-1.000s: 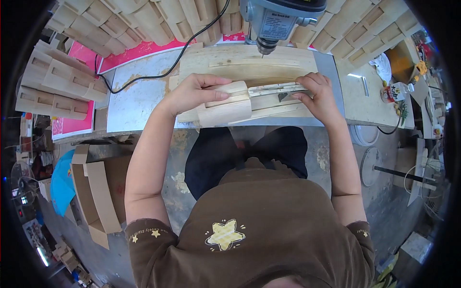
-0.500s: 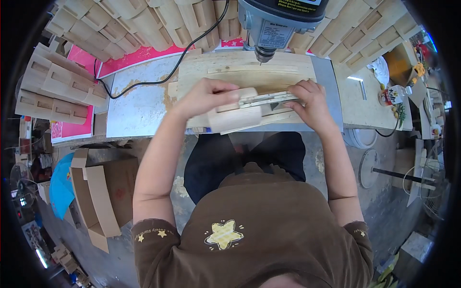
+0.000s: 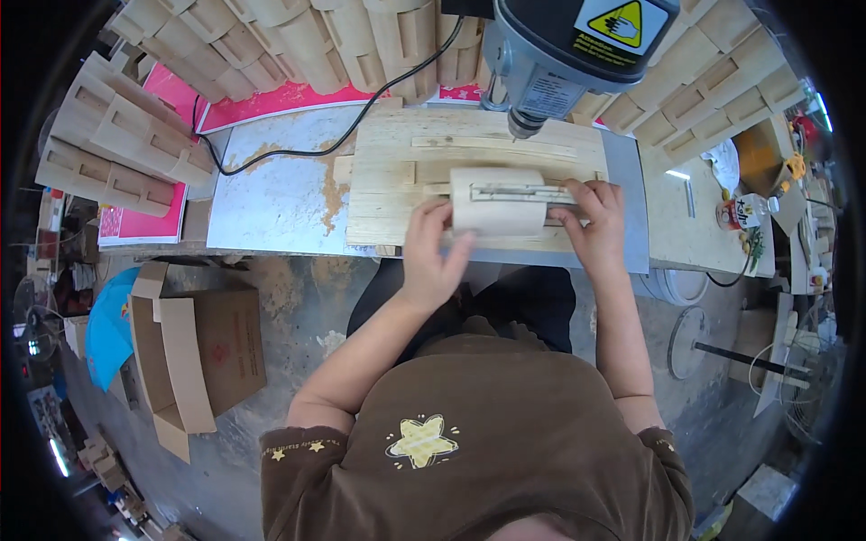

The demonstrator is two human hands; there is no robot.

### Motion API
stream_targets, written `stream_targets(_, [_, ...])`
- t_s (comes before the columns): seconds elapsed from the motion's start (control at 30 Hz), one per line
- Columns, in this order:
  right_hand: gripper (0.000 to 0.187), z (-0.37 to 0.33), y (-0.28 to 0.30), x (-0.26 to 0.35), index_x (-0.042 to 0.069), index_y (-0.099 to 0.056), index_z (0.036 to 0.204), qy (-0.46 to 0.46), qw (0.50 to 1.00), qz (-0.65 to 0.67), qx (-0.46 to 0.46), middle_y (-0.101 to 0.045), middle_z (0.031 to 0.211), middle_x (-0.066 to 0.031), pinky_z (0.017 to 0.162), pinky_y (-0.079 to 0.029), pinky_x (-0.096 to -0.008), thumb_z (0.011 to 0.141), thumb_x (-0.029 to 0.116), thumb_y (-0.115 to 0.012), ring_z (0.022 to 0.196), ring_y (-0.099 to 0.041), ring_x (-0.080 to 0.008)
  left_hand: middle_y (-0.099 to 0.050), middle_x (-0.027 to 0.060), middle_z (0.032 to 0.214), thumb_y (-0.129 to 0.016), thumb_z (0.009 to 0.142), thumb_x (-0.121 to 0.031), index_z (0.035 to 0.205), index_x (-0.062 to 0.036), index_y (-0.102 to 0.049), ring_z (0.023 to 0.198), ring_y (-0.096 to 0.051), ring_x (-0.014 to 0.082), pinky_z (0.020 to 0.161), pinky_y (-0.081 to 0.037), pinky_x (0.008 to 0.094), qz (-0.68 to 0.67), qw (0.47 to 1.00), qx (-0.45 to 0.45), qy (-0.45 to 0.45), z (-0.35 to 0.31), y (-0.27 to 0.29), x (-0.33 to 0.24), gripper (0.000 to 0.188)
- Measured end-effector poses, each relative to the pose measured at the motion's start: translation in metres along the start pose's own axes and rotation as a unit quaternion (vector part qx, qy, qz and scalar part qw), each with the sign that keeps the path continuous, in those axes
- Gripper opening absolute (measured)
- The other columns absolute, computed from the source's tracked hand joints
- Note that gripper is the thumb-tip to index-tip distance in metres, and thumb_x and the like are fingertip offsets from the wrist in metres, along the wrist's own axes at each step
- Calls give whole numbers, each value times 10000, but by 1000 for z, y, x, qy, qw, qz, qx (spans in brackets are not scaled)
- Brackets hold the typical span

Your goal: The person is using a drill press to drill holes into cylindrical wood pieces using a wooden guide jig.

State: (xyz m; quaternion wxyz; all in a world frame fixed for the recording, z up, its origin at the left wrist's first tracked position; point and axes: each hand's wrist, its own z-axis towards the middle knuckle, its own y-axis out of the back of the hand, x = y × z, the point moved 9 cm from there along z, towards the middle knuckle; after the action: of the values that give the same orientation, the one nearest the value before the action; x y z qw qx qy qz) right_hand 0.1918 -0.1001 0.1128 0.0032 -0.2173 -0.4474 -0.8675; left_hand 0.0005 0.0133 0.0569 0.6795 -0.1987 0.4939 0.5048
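Note:
A pale rounded wooden block (image 3: 498,219) lies lengthwise on the wooden board in front of me, under the bench drill. My left hand (image 3: 435,257) grips its left end, fingers behind the edge and thumb along the near side. Along the top of the block runs a narrow pale strip (image 3: 516,193) with a slot in it; its exact kind cannot be made out. My right hand (image 3: 595,221) pinches the right end of this strip between thumb and fingers, just off the block's right end.
The bench drill (image 3: 541,90) stands behind the block, its chuck (image 3: 525,123) overhead. Flat wooden slats lie fixed on the board (image 3: 383,203). A black cable (image 3: 334,144) crosses the bench. Stacked slotted wooden pieces (image 3: 397,50) line the back. A cardboard box (image 3: 225,347) sits on the floor.
The block has turned level and moved a little right. My left hand has shifted from its top to its left end and near side. My right hand still holds the strip.

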Motion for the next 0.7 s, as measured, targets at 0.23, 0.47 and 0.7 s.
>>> stream_targets(0.23, [405, 35, -12, -33, 82, -647, 1003, -22, 999, -30, -1, -583, 917, -89, 795, -437, -385, 625, 158, -770, 907, -492, -299, -549, 104, 1037, -746, 659, -318, 1155, -35, -548, 958, -500, 258, 898, -299, 439, 189, 977, 48, -85, 30, -18, 5, 604])
stream_targets(0.47, [411, 41, -28, -11, 80, -640, 1016, -9, 1000, -13, -25, -580, 923, -90, 808, -437, -382, 632, 149, -769, 928, -488, -289, -576, 28, 953, -803, 561, -334, 1123, -147, -617, 985, -489, 247, 930, -261, 445, 265, 962, 65, -29, 49, -1, 41, 621])
stream_targets(0.7, [352, 60, 20, -39, 37, -568, 1112, -93, 944, 289, -127, -598, 1054, -72, 872, -426, -331, 779, 68, -678, 991, -547, -239, -568, 8, 885, -791, 594, -237, 1030, -151, -658, 946, -497, 227, 918, -271, 390, 248, 965, 89, -21, 55, -4, 51, 464])
